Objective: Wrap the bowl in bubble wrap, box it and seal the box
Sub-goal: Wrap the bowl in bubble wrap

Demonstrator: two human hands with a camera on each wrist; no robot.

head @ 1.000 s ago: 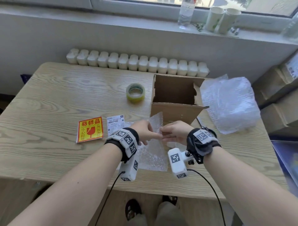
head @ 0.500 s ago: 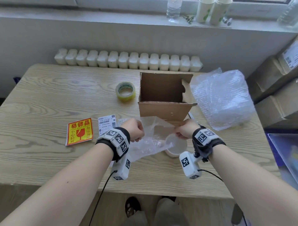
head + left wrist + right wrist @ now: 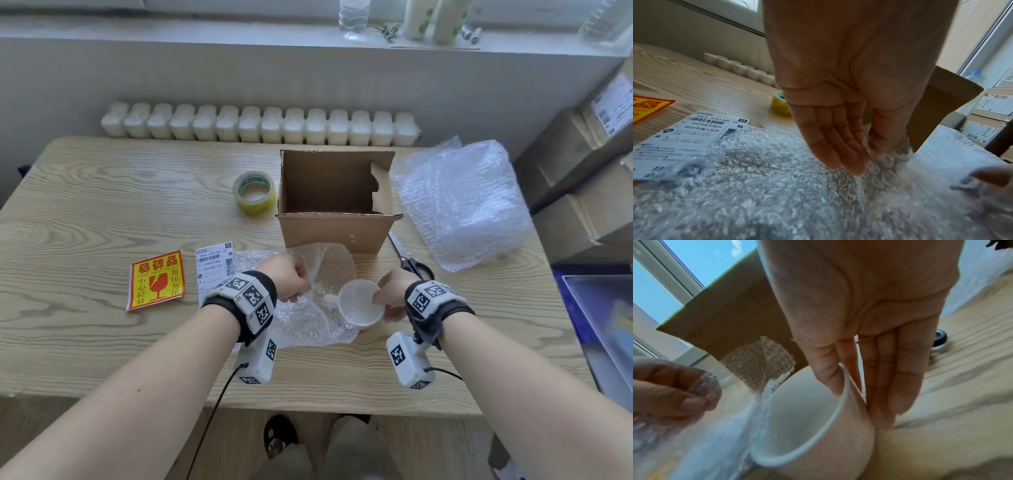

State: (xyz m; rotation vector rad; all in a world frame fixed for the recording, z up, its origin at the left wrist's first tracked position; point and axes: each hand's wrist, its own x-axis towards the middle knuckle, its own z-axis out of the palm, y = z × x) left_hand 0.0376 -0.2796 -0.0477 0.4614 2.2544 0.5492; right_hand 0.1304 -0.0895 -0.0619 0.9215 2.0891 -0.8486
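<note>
On the pale wood-grain table [image 3: 102,212] under a window, the right hand [image 3: 390,294] pinches the white round bowl's [image 3: 359,303] rim while the left hand [image 3: 289,277] grips the clear bubble-wrap sheet [image 3: 308,322].

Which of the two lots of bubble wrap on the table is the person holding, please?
The flat sheet near the table's front edge, pinched by the left hand beside the bowl. The bulkier pile, right of the cardboard box, lies untouched.

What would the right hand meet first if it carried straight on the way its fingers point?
The right hand already pinches the bowl rim; further along, probably the cardboard box, though depth is unclear.
</note>
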